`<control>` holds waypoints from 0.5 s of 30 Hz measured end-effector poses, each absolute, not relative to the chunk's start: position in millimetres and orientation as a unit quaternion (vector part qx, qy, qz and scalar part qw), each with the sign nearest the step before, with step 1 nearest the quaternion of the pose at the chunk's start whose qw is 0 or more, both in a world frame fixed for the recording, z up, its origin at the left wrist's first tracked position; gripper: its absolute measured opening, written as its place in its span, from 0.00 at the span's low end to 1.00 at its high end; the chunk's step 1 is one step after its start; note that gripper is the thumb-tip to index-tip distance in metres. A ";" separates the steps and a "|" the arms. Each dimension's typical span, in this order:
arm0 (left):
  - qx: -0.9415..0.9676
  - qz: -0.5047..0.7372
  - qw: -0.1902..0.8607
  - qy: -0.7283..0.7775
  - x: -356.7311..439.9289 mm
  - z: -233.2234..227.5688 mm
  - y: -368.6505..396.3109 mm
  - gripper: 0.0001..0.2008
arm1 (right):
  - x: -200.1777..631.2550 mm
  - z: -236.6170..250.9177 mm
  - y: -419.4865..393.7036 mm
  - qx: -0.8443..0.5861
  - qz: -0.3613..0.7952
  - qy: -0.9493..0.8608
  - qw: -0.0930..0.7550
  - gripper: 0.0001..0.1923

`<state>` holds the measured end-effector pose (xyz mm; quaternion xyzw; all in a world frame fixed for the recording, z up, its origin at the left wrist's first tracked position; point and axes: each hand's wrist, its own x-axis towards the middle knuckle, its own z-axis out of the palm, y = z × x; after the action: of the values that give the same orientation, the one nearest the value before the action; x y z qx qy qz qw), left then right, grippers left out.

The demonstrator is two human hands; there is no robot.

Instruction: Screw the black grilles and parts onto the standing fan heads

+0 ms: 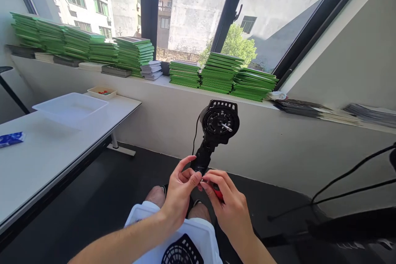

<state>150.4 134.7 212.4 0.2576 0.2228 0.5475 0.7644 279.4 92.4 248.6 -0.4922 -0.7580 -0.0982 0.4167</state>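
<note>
Landmark for all places: the black fan unit [219,123], upright on its stem [201,159] and leaning a little to the right, metal shaft [227,126] toward the wearer.

Hands: both at the lower stem, on the near side of the fan unit. Right hand [233,204] curled, red piece [218,192] gripped within it, thumb and forefinger brought to a small pale part [202,180]. Left hand [177,192] bent around the same spot, thumb tip nearly meeting the right fingertips; whether it grips the part or only steadies the stem is hidden.

Method, my judgement: fine fingertip work. Best to brace the stem with the left, keep the pale part square, and turn or press it lightly. The red piece takes up palm room, so setting it down might free the right fingers. A dropped part could miss the white tub [214,241] and reach the floor [105,189]; working nearer the body is safer.

Surroundings: the tub, on the lap nearer than the fan unit, holds a black grille [182,253]. Left of the unit, a white worktop [62,156] carries a translucent bin [66,109], small tray [110,96] and blue packet [12,139]. Behind the unit: white wall [167,119], sill with green stacks [222,74], sunlit windows [198,8].
</note>
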 end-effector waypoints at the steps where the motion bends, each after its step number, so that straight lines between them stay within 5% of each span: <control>1: 0.255 0.550 0.764 0.222 152.1 213.6 136.1 0.35 | 279.8 246.2 94.5 -0.498 -0.112 -0.752 0.417 0.04; 9: 0.286 0.549 0.761 0.196 161.4 218.8 148.6 0.35 | 291.5 254.4 106.9 -0.450 -0.176 -0.766 0.423 0.09; 15: 0.470 0.645 0.576 0.177 167.8 225.6 210.6 0.28 | 319.2 334.9 132.7 -0.473 -0.246 -0.766 0.359 0.05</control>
<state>167.8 210.6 225.6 0.4699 0.1766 0.6455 0.5757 319.2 132.7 334.9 -0.4727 -0.7664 -0.2462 0.3585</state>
